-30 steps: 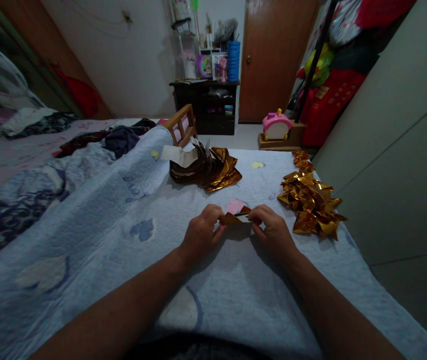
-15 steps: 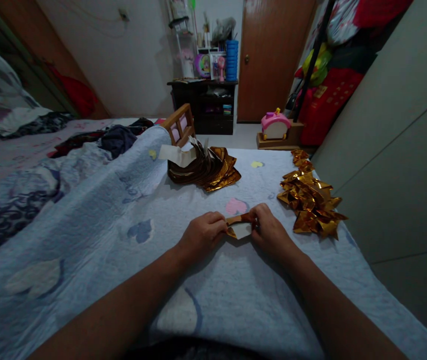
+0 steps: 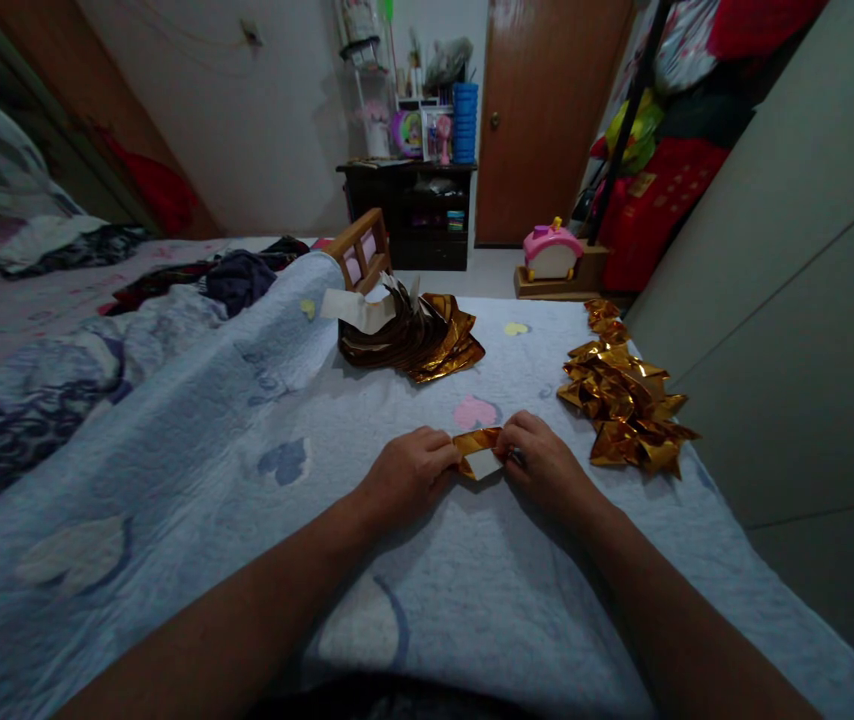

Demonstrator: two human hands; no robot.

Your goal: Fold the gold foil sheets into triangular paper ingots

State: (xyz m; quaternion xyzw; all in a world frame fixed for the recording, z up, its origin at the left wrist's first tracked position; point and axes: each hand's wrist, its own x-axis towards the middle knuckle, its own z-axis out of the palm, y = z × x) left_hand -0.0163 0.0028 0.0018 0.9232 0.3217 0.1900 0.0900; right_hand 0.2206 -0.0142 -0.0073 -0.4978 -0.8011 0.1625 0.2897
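Note:
Between my two hands is a partly folded sheet of gold foil paper (image 3: 482, 463), its pale backing facing up and a shiny gold strip along its far edge. My left hand (image 3: 413, 466) pinches its left end; my right hand (image 3: 539, 457) pinches the right end, fingers curled under. Both rest low over the quilt. Beyond them lies a thick fanned stack of gold foil paper (image 3: 404, 335), some sheets showing white backs. To the right sits a pile of folded gold paper pieces (image 3: 622, 405) with pointed ends.
A pale blue quilt (image 3: 262, 560) with heart shapes covers the surface under my hands and rises in a ridge at left. Clothes (image 3: 239, 280) lie beyond it. A wooden rail (image 3: 359, 250), a dark cabinet (image 3: 408, 205) and a pink toy (image 3: 551, 250) stand further off.
The far edge of the held paper now shows a broader, flatter gold strip. Both hands have kept their grip and shifted only slightly.

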